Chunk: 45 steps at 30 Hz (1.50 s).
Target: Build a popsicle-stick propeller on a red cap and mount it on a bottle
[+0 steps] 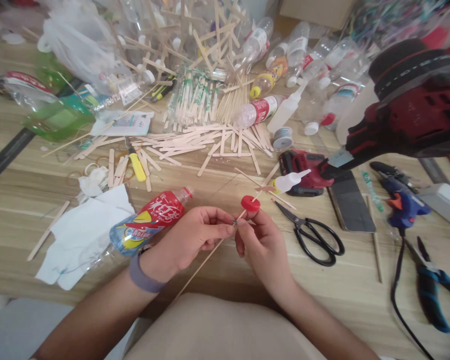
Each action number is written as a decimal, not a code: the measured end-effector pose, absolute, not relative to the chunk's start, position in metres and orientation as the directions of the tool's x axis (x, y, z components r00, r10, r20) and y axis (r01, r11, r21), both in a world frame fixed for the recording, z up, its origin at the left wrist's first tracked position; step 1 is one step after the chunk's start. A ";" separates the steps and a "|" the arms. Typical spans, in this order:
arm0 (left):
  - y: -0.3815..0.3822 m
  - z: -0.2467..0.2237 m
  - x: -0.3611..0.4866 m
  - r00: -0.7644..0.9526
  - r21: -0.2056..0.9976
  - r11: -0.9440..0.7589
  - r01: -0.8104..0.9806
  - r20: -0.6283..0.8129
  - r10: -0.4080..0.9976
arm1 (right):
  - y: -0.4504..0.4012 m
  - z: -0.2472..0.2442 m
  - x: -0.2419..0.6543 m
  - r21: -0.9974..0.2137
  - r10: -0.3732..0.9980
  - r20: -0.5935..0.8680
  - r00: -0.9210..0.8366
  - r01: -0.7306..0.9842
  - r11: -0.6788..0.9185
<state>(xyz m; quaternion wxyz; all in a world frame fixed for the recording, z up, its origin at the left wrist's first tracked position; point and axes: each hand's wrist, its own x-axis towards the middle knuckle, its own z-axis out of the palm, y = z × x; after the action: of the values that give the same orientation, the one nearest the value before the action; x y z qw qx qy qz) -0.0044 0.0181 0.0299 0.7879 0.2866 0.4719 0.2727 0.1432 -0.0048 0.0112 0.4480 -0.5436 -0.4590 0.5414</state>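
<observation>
A thin wooden skewer (200,267) runs slantwise between my hands, with a red bottle cap (250,203) threaded on its upper part. My left hand (198,232) pinches at the skewer with thumb and forefinger. My right hand (260,242) grips it just below the cap, its fingertips meeting those of the left. A tiny dark bit, perhaps thread or wire, shows between the fingertips; I cannot make out which. Beside my left wrist lies an iced tea bottle (153,220) with a red and blue label. Black-handled scissors (311,235) rest right of my right hand.
Craft sticks (187,142) lie scattered ahead, with plastic bottles (298,45) behind. A red power tool (408,105) looms at right, near a phone (350,202), a blue glue gun (403,192) and pliers (429,285). White paper (86,230) lies at left.
</observation>
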 end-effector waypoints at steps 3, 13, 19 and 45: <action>0.018 0.028 -0.005 0.400 0.719 0.676 -0.163 -0.578 0.711 | -0.004 0.011 0.144 -0.982 0.982 -0.190 0.004 0.007 -0.190; 0.017 0.029 -0.004 0.376 0.724 0.668 -0.172 -0.578 0.724 | -0.003 0.013 0.144 -0.975 0.975 -0.221 -0.003 0.004 -0.221; 0.016 0.028 -0.003 0.368 0.738 0.653 -0.172 -0.567 0.737 | -0.003 0.016 0.144 -0.971 0.970 -0.241 -0.018 -0.001 -0.241; 0.015 0.032 -0.005 0.308 0.875 0.480 0.068 -0.476 0.824 | -0.001 0.009 0.147 -0.960 0.960 -0.275 -0.054 -0.042 -0.278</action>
<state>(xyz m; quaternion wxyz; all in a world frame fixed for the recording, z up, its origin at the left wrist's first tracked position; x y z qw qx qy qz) -0.0054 0.0155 0.0324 0.6855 0.4293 0.5195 0.2755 0.1472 -0.0014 0.0086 0.4254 -0.5404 -0.4245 0.5889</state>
